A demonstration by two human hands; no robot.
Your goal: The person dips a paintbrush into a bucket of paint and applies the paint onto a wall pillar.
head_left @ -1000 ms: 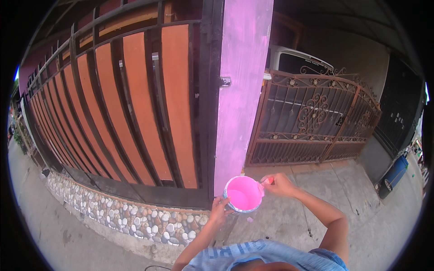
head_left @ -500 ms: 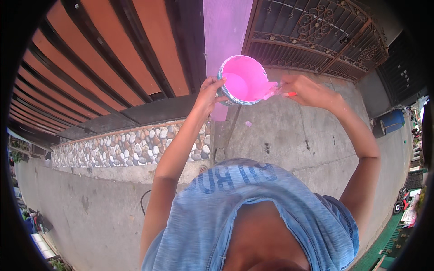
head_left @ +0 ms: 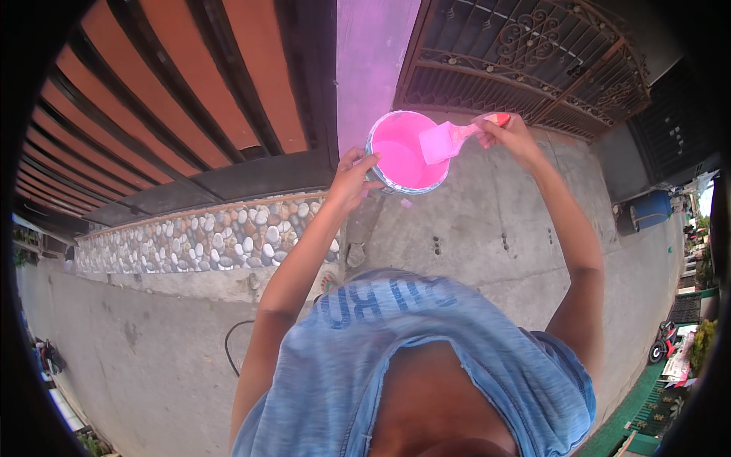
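Left hand point(head_left: 352, 178): you clasp the bucket point(head_left: 402, 125) at its left edge | Right hand point(head_left: 505, 137): you're closed round the brush point(head_left: 448, 142) handle | Change: brush head moved from rim to over bucket's mouth, seemingly paint-loaded

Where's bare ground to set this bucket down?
Concrete is bare right of the bucket, between the gate and blue shirt, bar a few dark spots. More lies left, below the pebbled wall, where a black cable curves. It's crowded at the bucket: left hand on its side, right hand with brush at its rim, purple pillar behind.
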